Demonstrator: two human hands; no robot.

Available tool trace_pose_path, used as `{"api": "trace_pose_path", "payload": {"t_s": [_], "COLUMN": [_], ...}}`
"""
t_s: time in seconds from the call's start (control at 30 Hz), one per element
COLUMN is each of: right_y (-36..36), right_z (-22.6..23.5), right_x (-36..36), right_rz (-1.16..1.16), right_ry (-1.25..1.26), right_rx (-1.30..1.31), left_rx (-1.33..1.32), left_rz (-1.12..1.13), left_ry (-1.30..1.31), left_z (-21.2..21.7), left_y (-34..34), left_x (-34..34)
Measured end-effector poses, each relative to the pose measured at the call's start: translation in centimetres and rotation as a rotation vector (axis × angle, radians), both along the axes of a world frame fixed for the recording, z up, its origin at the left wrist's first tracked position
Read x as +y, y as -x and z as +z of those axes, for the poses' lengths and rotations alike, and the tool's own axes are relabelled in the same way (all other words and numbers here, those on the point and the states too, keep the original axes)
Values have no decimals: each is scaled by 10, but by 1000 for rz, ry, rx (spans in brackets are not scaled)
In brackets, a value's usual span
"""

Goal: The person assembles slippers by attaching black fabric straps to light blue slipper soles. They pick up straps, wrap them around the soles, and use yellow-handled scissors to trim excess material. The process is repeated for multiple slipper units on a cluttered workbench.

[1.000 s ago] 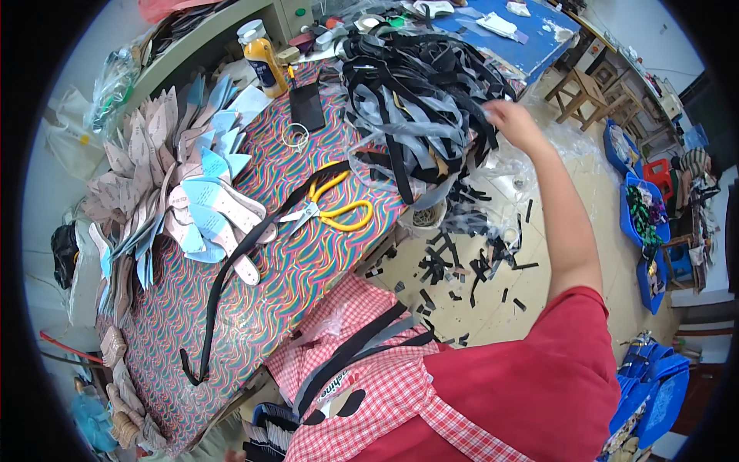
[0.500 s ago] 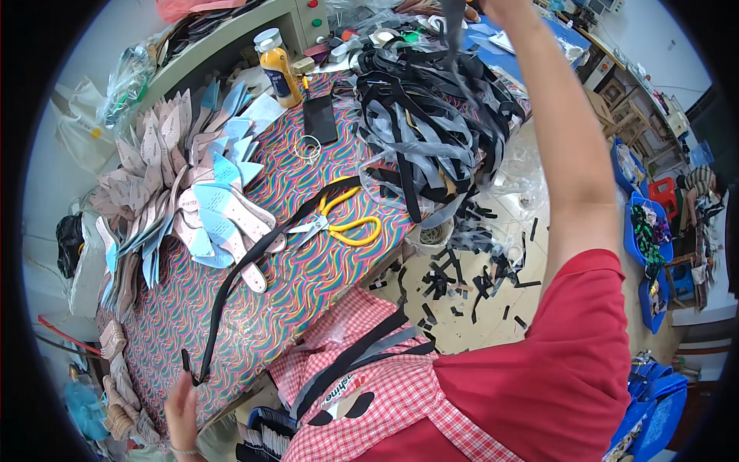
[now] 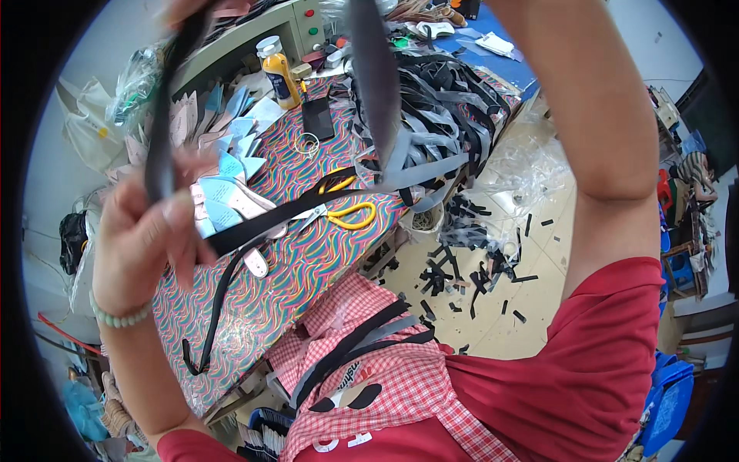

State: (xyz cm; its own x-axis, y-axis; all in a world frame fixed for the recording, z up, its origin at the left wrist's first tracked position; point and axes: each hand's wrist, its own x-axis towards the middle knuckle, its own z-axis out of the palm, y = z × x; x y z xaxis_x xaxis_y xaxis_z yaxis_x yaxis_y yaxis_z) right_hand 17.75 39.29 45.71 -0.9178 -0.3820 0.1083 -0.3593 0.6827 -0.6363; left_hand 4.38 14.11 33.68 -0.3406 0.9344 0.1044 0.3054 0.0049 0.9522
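My left hand (image 3: pixel 142 235), with a beaded bracelet at the wrist, is raised above the table's left side. Its fingers close round a black fabric strip (image 3: pixel 158 146) that runs up to the top edge. There, blurred fingertips, seemingly of my right hand (image 3: pixel 183 11), pinch the strip; most of that hand is cut off. A long dark-and-grey strip (image 3: pixel 300 208) stretches from beside my left hand toward the middle, where a blurred length (image 3: pixel 375 73) hangs from above. Below lie yellow-handled scissors (image 3: pixel 354 217) and another thin black strip (image 3: pixel 218 304).
A heap of black and grey strips (image 3: pixel 443 115) covers the table's far right. Pink and blue insole-shaped pieces (image 3: pixel 231 165) lie at the left. A yellow bottle (image 3: pixel 279 73) and black phone (image 3: pixel 316 118) stand and lie behind. Black scraps (image 3: pixel 439 277) litter the floor.
My left hand has risen from the table's near edge and now grips a strip. My right hand has swung from the upper right toward the upper left, drawing a strip across the table.
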Motion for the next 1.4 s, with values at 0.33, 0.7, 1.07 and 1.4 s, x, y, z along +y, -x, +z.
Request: {"api": "trace_pose_path", "payload": {"t_s": [0.33, 0.7, 1.07, 1.4], "right_y": [-56, -171, -110, 163], "right_z": [-36, -118, -350, -363], "right_x": [91, 186, 107, 253], "right_rz": [-501, -1057, -845, -1060], "right_ry": [314, 228, 471, -254], "right_rx": [236, 330, -310, 510], "left_rx": [578, 685, -255, -476], "left_rz": [803, 1156, 1449, 1492], "left_ry": [135, 4, 777, 658], "left_z": [-4, -93, -371, -306], "left_y": [99, 84, -130, -104], "left_x": [-235, -449, -552, -512]}}
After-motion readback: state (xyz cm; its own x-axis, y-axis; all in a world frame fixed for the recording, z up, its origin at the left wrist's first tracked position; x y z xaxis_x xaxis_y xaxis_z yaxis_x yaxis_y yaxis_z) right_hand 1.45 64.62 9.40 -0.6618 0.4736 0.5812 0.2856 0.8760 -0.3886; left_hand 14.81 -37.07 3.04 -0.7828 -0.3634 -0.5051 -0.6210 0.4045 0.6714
